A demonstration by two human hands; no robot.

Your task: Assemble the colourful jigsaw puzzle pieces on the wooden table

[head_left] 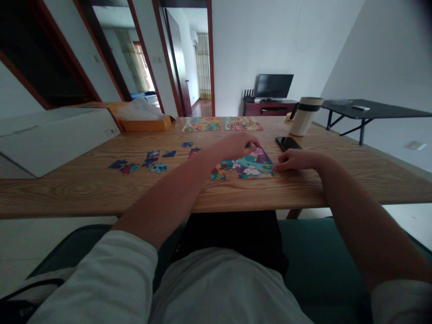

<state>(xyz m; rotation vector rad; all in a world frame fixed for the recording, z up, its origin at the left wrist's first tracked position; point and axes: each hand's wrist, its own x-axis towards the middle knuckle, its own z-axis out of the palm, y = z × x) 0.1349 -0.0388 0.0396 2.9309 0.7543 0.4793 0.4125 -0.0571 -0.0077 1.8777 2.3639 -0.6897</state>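
A partly assembled jigsaw puzzle point(251, 163) with white rabbits and teal and purple scenery lies on the wooden table point(162, 193). My left hand point(240, 145) reaches over its upper part with fingers curled in a pinch; what they hold, if anything, is hidden. My right hand point(299, 160) rests on the table, its bent fingers closed at the puzzle's lower right edge. Left of my forearm lie several loose puzzle pieces point(158, 168), mostly dark blue and teal. A red and blue piece point(194, 152) is partly covered by that forearm.
Two colourful picture sheets point(201, 124) lie at the far edge. A black phone point(288, 143) and a pale cup point(305, 118) with a dark band are beyond my right hand. On the left stand a white box point(60, 135) and an orange box point(148, 125) holding clear plastic.
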